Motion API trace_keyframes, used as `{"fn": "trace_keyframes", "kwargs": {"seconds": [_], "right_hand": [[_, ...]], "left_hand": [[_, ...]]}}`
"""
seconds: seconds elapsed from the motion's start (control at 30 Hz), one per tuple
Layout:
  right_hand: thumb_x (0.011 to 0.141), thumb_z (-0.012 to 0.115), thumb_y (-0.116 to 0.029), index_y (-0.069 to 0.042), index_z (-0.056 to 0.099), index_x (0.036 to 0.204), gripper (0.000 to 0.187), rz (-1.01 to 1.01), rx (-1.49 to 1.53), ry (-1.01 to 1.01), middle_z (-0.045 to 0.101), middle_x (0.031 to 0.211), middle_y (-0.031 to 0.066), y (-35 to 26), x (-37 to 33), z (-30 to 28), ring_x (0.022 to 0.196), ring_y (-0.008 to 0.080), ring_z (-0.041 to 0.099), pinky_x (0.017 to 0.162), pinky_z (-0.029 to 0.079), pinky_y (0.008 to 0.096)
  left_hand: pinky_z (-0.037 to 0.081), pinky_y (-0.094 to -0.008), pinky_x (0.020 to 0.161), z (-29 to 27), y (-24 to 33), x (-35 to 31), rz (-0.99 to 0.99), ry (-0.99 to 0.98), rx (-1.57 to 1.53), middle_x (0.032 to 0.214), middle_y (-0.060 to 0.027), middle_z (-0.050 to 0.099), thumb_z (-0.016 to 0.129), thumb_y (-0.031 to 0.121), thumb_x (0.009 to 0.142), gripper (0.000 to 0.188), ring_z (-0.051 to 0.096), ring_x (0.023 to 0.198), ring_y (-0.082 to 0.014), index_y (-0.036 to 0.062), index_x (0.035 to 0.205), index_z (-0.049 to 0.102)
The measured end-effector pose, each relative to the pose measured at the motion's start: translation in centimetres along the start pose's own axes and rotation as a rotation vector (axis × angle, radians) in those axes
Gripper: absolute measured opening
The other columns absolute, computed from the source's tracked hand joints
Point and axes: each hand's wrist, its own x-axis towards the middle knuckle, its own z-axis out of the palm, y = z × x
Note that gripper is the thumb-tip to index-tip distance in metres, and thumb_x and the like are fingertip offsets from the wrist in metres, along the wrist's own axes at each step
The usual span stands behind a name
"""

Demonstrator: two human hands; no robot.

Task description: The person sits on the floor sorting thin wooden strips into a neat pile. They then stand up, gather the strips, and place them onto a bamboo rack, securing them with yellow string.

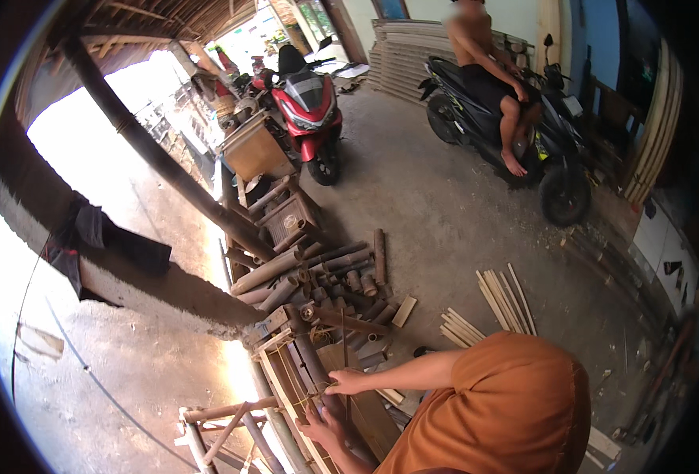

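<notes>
My right hand (350, 382) reaches in from the orange sleeve, its fingers pinched at a pale, thin strand (318, 387). Just below it, my left hand (325, 431) has its fingers bent close to the same spot; what they hold is too small to make out. Both hands are over a brown bamboo pole (307, 354), which lies along a light wooden frame (274, 371). Close to my right hand stands a thin dark rod (344, 340); whether I touch it is unclear.
Cut bamboo pieces (329, 272) lie heaped beyond my hands. Pale wooden strips (501, 300) rest on the floor to the right. A red scooter (306, 110) is parked farther back. Another person (480, 47) sits on a dark motorcycle (484, 122). A low wall (152, 288) runs along the left.
</notes>
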Motion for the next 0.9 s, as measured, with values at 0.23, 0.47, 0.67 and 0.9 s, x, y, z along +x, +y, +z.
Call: {"fn": "trace_keyframes", "kwargs": {"seconds": [0.23,0.47,0.67,0.9], "right_hand": [[0.1,0.053,-0.028,-0.007,0.063,0.089,0.025,0.022,0.623,-0.195,0.058,0.073,-0.0008,3.3,-3.7,-7.9,0.062,0.0082,0.054,0.055,0.047,0.0271],[0.102,0.052,-0.025,-0.005,0.064,0.092,0.025,0.242,0.916,0.148,0.056,0.073,0.0002,9.7,-15.8,-18.0,0.065,0.0098,0.055,0.062,0.049,0.0252],[0.104,0.046,-0.023,-0.001,0.058,0.119,0.029,0.549,0.247,1.326,0.062,0.119,0.0168,11.4,-25.5,-30.3,0.11,0.0279,0.061,0.095,0.048,0.0418],[0.095,0.06,-0.036,-0.01,0.04,0.148,0.062,0.301,-0.97,1.873,0.031,0.157,0.0212,7.2,-31.4,-37.5,0.145,0.0398,0.027,0.114,0.016,0.0598]], "left_hand": [[0.03,-0.0564,0.11,0.6,0.7,2.1,0.118,0.05,0.006,0.147,-0.0365,0.029,0.067,0.026,0.091,0.051,0.031,0.136,-0.0508,0.0066,0.136,0.055],[0.029,-0.0556,0.111,-0.5,10.2,5.8,0.361,0.185,-0.086,0.149,-0.0337,0.028,0.065,0.026,0.094,0.053,0.032,0.137,-0.0492,0.0105,0.143,0.049],[0.021,-0.0544,0.114,0.5,11.7,6.2,0.346,0.067,-0.191,0.153,-0.0317,0.022,0.065,0.027,0.094,0.06,0.024,0.142,-0.0465,0.0118,0.148,0.042],[0.014,-0.0573,0.116,-0.2,9.6,3.9,0.302,0.212,-0.062,0.158,-0.0318,0.001,0.068,0.042,0.091,0.085,0.008,0.147,-0.0465,0.0154,0.157,0.023]]}}
